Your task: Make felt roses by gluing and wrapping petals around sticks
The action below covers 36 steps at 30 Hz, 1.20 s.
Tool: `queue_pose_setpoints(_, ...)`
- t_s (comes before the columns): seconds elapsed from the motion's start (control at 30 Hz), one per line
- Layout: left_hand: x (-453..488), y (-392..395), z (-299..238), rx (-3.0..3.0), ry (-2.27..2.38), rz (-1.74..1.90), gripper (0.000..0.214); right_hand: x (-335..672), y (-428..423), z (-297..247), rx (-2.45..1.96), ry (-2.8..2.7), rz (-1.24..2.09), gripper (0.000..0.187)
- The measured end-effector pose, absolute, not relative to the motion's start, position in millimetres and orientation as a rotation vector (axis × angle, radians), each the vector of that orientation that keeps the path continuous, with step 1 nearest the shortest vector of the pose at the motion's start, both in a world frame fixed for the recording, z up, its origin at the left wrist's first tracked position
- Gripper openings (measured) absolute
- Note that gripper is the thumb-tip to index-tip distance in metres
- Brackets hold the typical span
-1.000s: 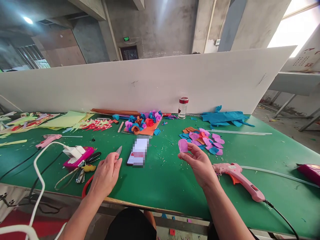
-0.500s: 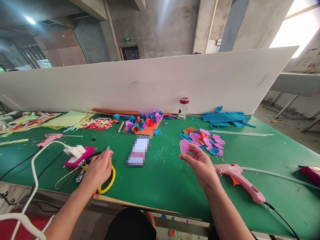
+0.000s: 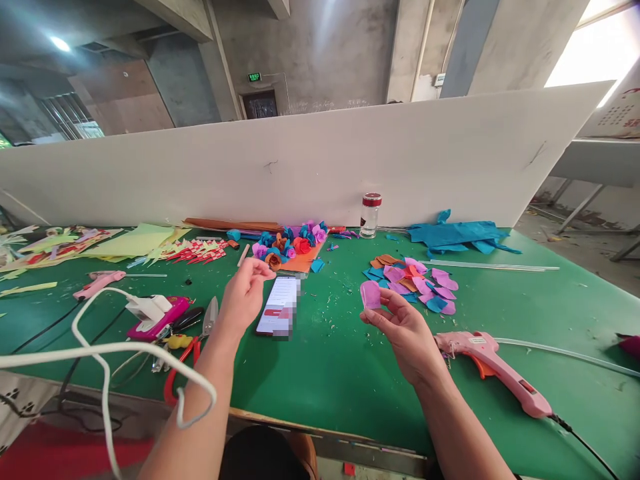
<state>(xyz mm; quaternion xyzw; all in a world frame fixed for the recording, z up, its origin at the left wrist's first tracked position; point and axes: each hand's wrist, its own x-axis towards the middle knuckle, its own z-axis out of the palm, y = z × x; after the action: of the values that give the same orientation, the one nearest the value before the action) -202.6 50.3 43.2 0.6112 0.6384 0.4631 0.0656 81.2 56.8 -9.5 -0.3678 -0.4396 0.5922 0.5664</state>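
My right hand point(image 3: 403, 330) pinches a pink paper petal point(image 3: 371, 294) above the green table point(image 3: 350, 360). Raised over the phone point(image 3: 280, 305), my left hand point(image 3: 245, 293) has its fingers loosely curled and holds nothing that I can see. The red-handled scissors point(image 3: 193, 347) lie on the table to the left of that hand, apart from it. A pile of cut pink, blue and orange petals point(image 3: 415, 283) lies just beyond my right hand. A pink glue gun point(image 3: 493, 363) rests to its right.
Finished paper roses point(image 3: 287, 243) sit on an orange sheet near the white board point(image 3: 320, 167). A small jar point(image 3: 370, 215), blue paper point(image 3: 457, 235), a second glue gun point(image 3: 97, 283), a magenta power strip point(image 3: 157, 315) and a white cable point(image 3: 105, 353) also lie about.
My left hand has let go of the scissors, which now lie on the table, and has moved up and right over the phone. My right hand holds the petal as before.
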Motion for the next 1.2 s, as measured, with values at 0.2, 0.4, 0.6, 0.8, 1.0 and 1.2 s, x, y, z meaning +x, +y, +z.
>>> queue_pose_setpoints(0.2,-203.0,68.3,13.6,1.797,1.847,1.377,0.026,85.7,57.5,-13.1,-0.858,-1.041,1.430,0.048)
queue_pose_setpoints(0.4,-205.4,63.4,4.5,1.852,1.914,1.224,0.034,85.5,55.8,-12.1,-0.844,-1.025,1.429,0.049)
queue_pose_setpoints(0.6,-208.1,66.9,2.8,1.969,1.915,1.145,0.035,85.7,54.7,-12.3,-0.879,-1.022,1.423,0.051)
queue_pose_setpoints(0.8,-207.3,67.6,1.2,1.991,1.896,1.073,0.034,83.4,54.7,-11.2,-0.875,-1.039,1.418,0.050)
queue_pose_setpoints(1.0,-208.0,69.7,-1.7,1.981,1.918,1.047,0.033,83.7,55.5,-11.8,-0.857,-1.046,1.413,0.050)
queue_pose_setpoints(1.2,-207.7,70.7,-3.2,1.995,1.894,1.043,0.033,84.0,54.1,-10.7,-0.864,-1.045,1.419,0.049)
